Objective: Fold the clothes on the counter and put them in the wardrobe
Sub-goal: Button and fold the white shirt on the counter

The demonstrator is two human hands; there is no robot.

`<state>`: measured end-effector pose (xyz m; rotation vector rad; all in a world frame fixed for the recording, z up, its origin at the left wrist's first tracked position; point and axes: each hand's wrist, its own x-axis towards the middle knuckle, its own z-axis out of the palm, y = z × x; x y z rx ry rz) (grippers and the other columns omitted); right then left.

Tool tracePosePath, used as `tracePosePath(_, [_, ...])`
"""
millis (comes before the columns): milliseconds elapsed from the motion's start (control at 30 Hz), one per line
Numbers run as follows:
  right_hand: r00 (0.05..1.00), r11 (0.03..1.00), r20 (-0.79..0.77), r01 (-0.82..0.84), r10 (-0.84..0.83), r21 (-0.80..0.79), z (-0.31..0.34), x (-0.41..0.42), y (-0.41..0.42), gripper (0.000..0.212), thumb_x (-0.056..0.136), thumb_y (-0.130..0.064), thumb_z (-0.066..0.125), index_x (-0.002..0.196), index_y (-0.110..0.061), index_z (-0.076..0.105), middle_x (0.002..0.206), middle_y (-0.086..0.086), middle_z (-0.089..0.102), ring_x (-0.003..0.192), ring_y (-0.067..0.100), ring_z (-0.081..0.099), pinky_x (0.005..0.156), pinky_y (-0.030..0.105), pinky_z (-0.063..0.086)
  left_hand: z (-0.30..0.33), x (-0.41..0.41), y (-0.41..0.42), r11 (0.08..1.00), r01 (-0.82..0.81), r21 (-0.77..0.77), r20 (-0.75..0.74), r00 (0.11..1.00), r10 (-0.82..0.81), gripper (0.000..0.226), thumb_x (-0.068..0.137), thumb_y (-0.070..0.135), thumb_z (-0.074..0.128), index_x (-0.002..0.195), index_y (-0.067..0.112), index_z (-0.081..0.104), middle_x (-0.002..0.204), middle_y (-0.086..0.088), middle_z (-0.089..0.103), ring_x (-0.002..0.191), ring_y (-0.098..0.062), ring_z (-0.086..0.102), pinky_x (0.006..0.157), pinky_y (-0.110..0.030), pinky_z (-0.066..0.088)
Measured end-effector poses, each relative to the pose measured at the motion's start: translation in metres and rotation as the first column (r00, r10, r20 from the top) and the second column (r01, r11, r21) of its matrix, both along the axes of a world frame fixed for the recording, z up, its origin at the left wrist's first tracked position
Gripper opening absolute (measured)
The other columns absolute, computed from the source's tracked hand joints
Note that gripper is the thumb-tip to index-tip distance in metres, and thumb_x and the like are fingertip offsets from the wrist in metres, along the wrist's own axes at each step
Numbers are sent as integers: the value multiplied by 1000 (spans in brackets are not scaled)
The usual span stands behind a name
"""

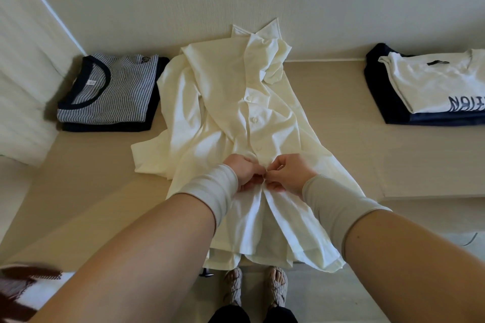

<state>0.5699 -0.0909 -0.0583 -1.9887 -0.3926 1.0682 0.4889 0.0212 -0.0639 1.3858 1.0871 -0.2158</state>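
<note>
Cream shirt (244,123) lies spread front-up on the tabletop (341,139), collar toward the wall. Left hand (245,169) and right hand (291,170) each pinch its button placket, fingers curled.

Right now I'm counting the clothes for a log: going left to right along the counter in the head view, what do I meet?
Striped top on a dark fold → cream shirt, both hands pinching its placket (left hand, right hand) → white tee on a navy fold.
</note>
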Motion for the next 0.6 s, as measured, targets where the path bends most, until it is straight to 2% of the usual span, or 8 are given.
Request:
tracePosePath(100, [1000, 1000, -2, -3, 3, 8, 0, -2, 1, 17, 84, 4, 66, 74, -7, 59, 68, 13, 66, 59, 18, 62, 55, 23, 56, 2, -1, 0, 999, 12, 45, -40, 999, -11, 20, 70, 7, 72, 53, 11, 60, 64, -12, 64, 69, -27, 53, 63, -35, 41])
tracePosePath(233, [996, 999, -83, 35, -34, 13, 2, -4, 2, 14, 86, 1, 66, 77, -8, 60, 69, 11, 65, 61, 17, 63, 60, 25, 57, 5, -2, 0, 991, 62, 122, -53, 997, -56, 19, 73, 10, 68, 57, 12, 59, 64, -9, 65, 54, -23, 47, 55, -28, 39])
tracePosePath(367, [967, 996, -243, 90, -81, 27, 4, -6, 2, 13, 89, -1, 62, 79, -7, 57, 68, 11, 61, 61, 19, 61, 60, 29, 54, 5, -5, 2, 967, 166, 193, -54, 986, -159, 18, 80, 13, 65, 63, 13, 57, 73, -13, 65, 64, -25, 51, 63, -31, 42])
tracePosePath(433, [957, 994, -273, 105, -95, 19, 5, -7, 3, 18, 89, 3, 60, 74, -7, 55, 66, 11, 55, 58, 19, 54, 58, 30, 47, 4, -6, 5, 923, 263, 279, -78, 965, -251, 23, 83, 14, 65, 63, 16, 54, 67, -6, 59, 64, -22, 52, 63, -27, 42])
tracePosePath(500, [950, 995, -298, 102, -94, 13, 6, -8, 3, 22, 89, 6, 58, 71, -6, 53, 63, 10, 50, 55, 18, 48, 54, 28, 40, 5, -6, 6, 834, 380, 400, -125, 924, -361, 28, 84, 13, 65, 62, 20, 50, 64, 2, 52, 64, -16, 50, 56, -23, 40])
tracePosePath(600, [944, 1000, -330, 9, -19, -30, 9, -7, -1, 20, 89, 2, 60, 71, -6, 55, 61, 8, 48, 52, 18, 45, 49, 27, 37, 4, -6, 7, 725, 462, 512, -176, 882, -438, 28, 84, 14, 63, 61, 21, 50, 65, 5, 52, 72, -17, 53, 59, -24, 39])
